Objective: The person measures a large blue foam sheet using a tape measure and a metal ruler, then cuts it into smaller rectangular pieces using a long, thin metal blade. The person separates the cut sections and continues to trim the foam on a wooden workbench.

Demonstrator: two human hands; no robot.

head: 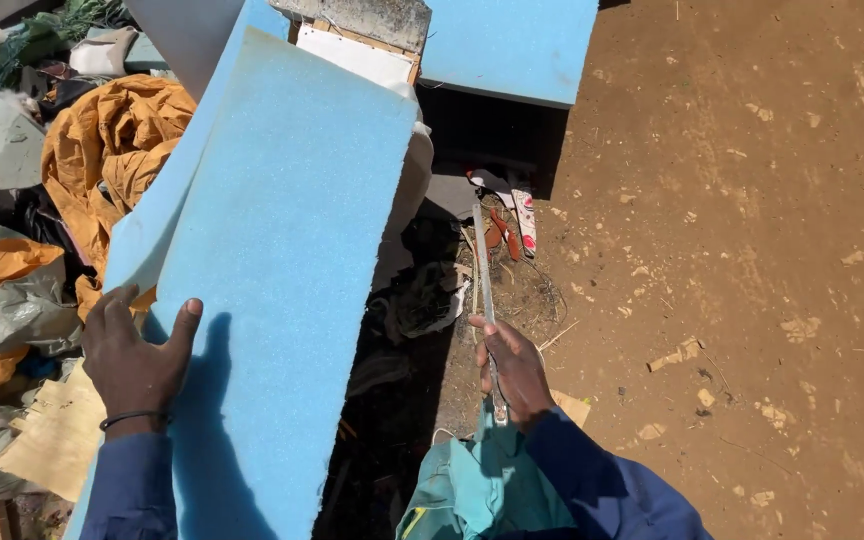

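While my left hand (137, 360) clamps the near edge of the blue foam slab (282, 260), thumb on its face and fingers behind, I should keep that slab tilted upright and steady. Closed in my right hand (514, 368) is a long thin blade (483, 290), pointing away along the slab's ragged right edge but apart from it. Beyond lie orange cloth (117, 140) and a second blue foam piece (512, 45); I'd judge long, straight strokes cut cleanest.

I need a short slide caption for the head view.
Left hand steadies a blue foam slab; right hand holds a long blade.
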